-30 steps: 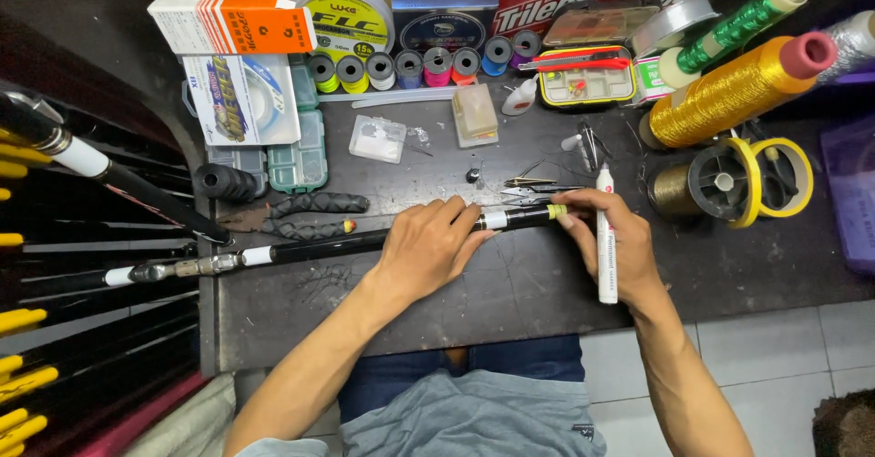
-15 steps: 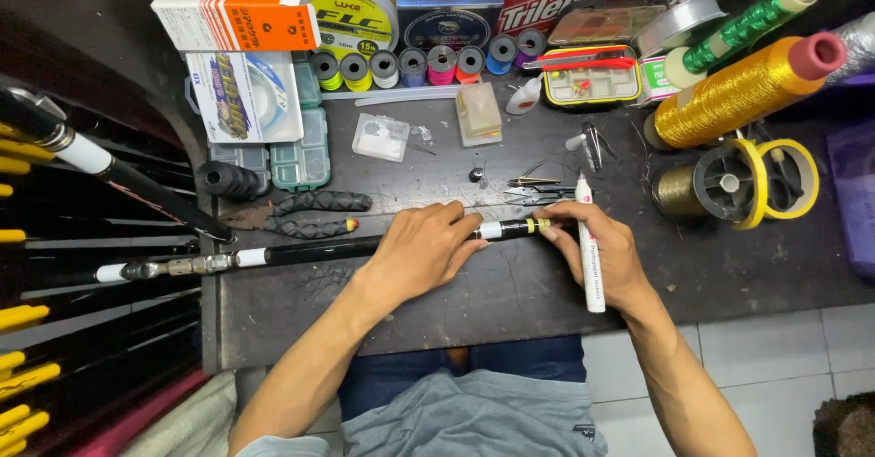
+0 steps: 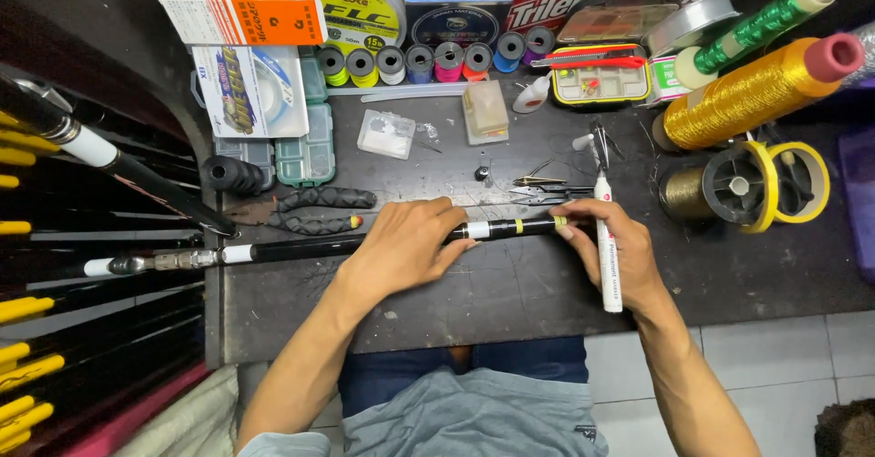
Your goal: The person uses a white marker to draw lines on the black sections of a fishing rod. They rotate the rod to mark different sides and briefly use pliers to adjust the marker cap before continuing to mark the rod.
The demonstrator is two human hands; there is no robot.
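Note:
A black fishing rod (image 3: 301, 248) lies left to right across the dark worktable (image 3: 510, 288), with white and yellow bands near its right end. My left hand (image 3: 406, 243) is clamped over the rod at mid-table. My right hand (image 3: 606, 243) holds a white marker pen (image 3: 607, 247) pointing away from me, and its thumb and fingers pinch the rod's right end at a yellow band (image 3: 561, 223). A second yellow band (image 3: 517, 226) shows between my hands.
Black pliers (image 3: 314, 211) lie just behind the rod; small scissors (image 3: 542, 189) lie near my right hand. Thread spools, line boxes and tackle boxes fill the back. Gold thread cones (image 3: 756, 88) and a yellow-rimmed reel (image 3: 752, 184) stand at right. More rods rack at left.
The rod has slid left, so more of its banded end shows between my hands. My right hand with the marker shifted slightly along the rod's end.

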